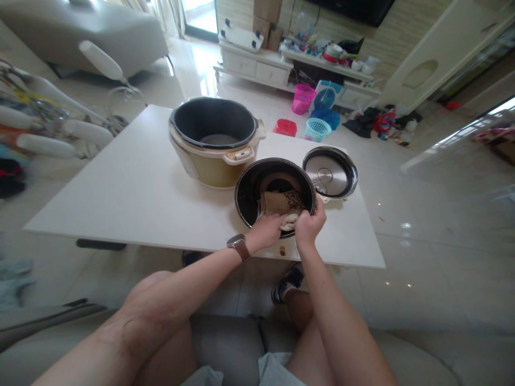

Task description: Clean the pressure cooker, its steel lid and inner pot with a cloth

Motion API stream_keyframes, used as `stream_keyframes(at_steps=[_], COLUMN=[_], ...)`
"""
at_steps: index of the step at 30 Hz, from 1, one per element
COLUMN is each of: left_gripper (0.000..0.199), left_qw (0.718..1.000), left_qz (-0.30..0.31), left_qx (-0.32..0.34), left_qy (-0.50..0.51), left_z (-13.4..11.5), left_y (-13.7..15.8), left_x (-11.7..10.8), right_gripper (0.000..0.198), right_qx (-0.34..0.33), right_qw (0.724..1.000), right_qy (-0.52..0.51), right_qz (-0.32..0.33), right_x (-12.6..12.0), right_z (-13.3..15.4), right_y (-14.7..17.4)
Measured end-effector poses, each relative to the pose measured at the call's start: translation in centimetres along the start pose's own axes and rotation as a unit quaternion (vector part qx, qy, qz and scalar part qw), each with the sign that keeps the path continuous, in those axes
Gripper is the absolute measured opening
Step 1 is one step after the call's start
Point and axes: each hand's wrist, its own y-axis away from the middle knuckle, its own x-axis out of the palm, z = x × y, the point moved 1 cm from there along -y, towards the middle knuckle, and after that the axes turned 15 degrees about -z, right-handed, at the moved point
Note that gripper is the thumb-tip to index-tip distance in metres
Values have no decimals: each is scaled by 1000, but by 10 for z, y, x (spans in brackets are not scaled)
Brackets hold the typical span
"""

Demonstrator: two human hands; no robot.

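A dark inner pot [247, 187] is tilted toward me over the front of the white table. My right hand [310, 221] grips its rim on the near right side. Inside the pot, my left hand [266, 231], with a watch at the wrist, is closed on a brown patterned cloth [279, 202]. Part of the cloth is bunched near the rim, and the fingertips are partly hidden. Behind and to the left stands the open cooker body [209, 166], cream and gold with a dark interior. The round cooker lid [332, 172] lies underside up to the right of the pot.
The white table [120, 193] ends close to my knees. A small sticker [282, 250] is at its front edge. Beyond it on the floor are a red container [285, 127], a pink basket [303, 99] and a light blue basket [317, 130]. A cluttered white cabinet [271, 72] stands behind.
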Motion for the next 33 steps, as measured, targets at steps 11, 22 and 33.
stream_keyframes(at_steps=[11,22,33], left_gripper=[34,41,45], left_qw=[987,996,1000], left_qz=[32,9,7], left_qx=[101,61,8], left_qy=[-122,-72,-27], left_z=[14,9,-11], left_y=[-3,-1,-7], left_x=[-20,-9,-9], right_gripper=[64,60,55], right_qx=[46,16,27], right_qw=[998,999,997], right_qy=[14,44,25], right_qz=[52,-15,-70], right_x=[-12,-16,-4], right_z=[-21,-6,-10], right_y=[-50,-27,-13])
